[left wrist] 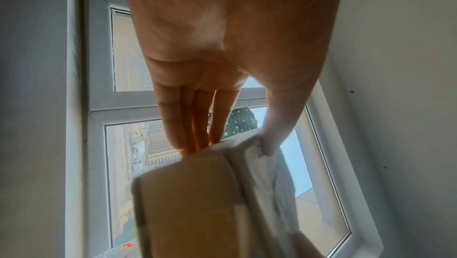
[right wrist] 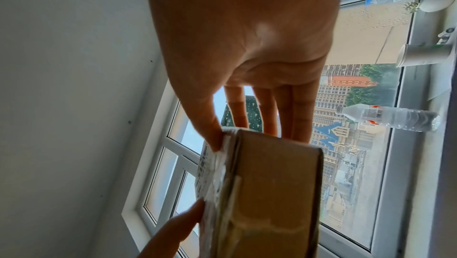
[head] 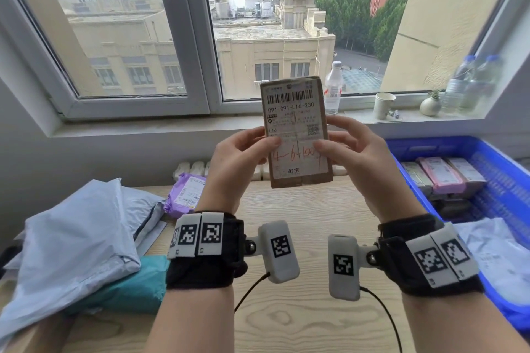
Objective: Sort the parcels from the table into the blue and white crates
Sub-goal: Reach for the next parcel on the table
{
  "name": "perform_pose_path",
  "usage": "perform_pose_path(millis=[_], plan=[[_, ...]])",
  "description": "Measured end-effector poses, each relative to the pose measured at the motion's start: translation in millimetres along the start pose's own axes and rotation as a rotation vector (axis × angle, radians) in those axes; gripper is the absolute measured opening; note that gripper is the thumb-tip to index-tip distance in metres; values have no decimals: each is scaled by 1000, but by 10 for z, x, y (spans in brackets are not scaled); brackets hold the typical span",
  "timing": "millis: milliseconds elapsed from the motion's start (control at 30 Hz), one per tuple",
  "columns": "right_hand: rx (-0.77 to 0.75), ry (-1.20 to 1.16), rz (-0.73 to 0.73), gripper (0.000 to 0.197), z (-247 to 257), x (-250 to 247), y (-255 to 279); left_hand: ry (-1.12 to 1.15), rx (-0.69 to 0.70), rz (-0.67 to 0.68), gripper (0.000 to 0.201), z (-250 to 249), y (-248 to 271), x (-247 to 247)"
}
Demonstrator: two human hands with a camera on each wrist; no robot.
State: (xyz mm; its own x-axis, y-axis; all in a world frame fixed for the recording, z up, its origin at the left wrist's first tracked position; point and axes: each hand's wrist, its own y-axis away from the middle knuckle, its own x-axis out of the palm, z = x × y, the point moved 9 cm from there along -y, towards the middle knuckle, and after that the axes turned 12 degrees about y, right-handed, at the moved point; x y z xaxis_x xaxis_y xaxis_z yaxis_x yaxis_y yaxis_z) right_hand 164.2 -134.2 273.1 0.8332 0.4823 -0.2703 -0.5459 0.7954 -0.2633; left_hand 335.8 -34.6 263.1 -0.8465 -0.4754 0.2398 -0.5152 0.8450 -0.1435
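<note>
A person holds a small brown cardboard parcel (head: pixel 296 135) upright in the air between both hands, above a pale wooden table (head: pixel 304 238) and in front of a window. The parcel's white shipping label faces the person, with a barcode at the top and red handwriting lower down. The left hand (head: pixel 235 163) grips the parcel's left edge, its thumb pressed on the label and its straight fingers (left wrist: pixel 188 125) lying close together behind the box. The right hand (head: pixel 355 157) grips the right edge the same way, thumb on the front of the label and fingers (right wrist: pixel 300 113) reaching along the back. To the right of the right hand sits a blue crate (head: pixel 493 180), holding several wrapped parcels, one of them pink (head: pixel 440 175). To the left of the left hand, pale blue mailer bags (head: pixel 74 243) lie heaped on the table over a teal bag (head: pixel 137 286), and beyond them rests a small purple parcel (head: pixel 185 195). Past both hands, on the windowsill, stand a clear water bottle (head: pixel 332 89), a white paper cup (head: pixel 384 104), a small round vase (head: pixel 430 106) and two more bottles (head: pixel 473 83).
</note>
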Motion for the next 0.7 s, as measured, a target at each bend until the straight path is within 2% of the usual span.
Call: perform_pose_path(millis=[100, 267, 433, 700], plan=[[-41, 2, 3, 43, 158, -51, 43, 37, 35, 8, 44, -115, 40, 1], [-108, -5, -2, 42, 397, -107, 116, 49, 90, 36, 37, -318, 98, 18], [-122, -36, -13, 46, 470, -135, 142, 61, 147, 85, 50, -465, 135, 50], [-106, -22, -14, 45, 495, -126, 156, 45, 150, 102, 48, -502, 152, 61]])
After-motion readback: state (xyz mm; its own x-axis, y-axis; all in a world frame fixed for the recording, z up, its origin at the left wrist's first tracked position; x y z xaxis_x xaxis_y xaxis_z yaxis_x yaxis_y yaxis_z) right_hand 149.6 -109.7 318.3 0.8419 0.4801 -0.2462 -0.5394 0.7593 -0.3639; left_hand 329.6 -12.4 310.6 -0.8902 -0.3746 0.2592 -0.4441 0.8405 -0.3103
